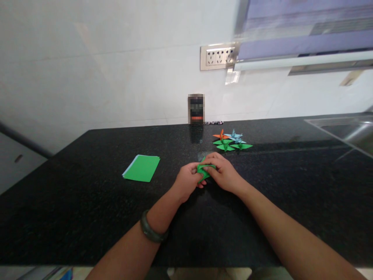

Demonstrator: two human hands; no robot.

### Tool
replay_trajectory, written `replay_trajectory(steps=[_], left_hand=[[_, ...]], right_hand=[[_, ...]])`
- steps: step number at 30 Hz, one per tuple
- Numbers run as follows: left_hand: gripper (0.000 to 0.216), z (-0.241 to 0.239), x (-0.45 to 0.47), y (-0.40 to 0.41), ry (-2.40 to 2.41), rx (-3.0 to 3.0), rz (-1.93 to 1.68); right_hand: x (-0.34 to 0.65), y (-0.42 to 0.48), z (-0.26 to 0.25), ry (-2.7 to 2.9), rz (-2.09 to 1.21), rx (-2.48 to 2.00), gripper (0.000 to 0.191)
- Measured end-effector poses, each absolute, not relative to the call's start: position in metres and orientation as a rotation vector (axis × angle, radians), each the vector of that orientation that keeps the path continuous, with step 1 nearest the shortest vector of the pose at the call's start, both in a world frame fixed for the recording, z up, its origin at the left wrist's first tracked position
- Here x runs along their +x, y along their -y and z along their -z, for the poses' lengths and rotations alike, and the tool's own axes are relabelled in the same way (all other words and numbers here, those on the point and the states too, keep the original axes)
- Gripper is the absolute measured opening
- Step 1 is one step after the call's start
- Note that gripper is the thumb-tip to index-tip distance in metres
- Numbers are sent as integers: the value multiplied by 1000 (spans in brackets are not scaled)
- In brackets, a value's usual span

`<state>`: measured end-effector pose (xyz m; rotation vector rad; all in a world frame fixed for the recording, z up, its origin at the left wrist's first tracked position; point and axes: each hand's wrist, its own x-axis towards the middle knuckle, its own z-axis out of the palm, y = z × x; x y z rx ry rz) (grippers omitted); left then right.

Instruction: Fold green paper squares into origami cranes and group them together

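Soft light, upper-right blur

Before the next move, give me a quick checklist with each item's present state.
1. Left hand gripping the green paper: ok.
2. Right hand gripping the same paper: ok.
3. Sheet stack apart from both hands: ok.
4. Folded birds beyond the hands, not touched by them: ok.
5. Edges of the held paper lined up: cannot tell, the hands partly cover it.

Folded paper (206,175), centre: we see green
Flat paper stack (142,168), centre left: green over pale blue
Winged paper birds (234,135), centre right: orange, blue, green
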<state>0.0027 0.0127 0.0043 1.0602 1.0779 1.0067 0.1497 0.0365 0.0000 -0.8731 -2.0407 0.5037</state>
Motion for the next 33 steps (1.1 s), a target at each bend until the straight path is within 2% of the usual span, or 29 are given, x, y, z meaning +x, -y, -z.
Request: replay_trajectory(steps=[5, 9, 14, 22, 33], left_hand=[[17, -5, 1, -15, -856, 792, -962], [30, -5, 2, -15, -825, 586, -948], [15, -2, 3, -13, -828, 647, -986], [19, -4, 0, -14, -882, 667, -1011], [23, 0, 1, -14, -872, 753, -972]], right_hand=[[146, -36, 0, 2021, -460, -932, 18], [146, -36, -2, 2048, -441, -925, 16], [146, -35, -3, 2039, -440, -926, 13], [147, -32, 0, 1873, -596, -1072, 14], [146, -33, 0, 1932, -526, -1067, 16]])
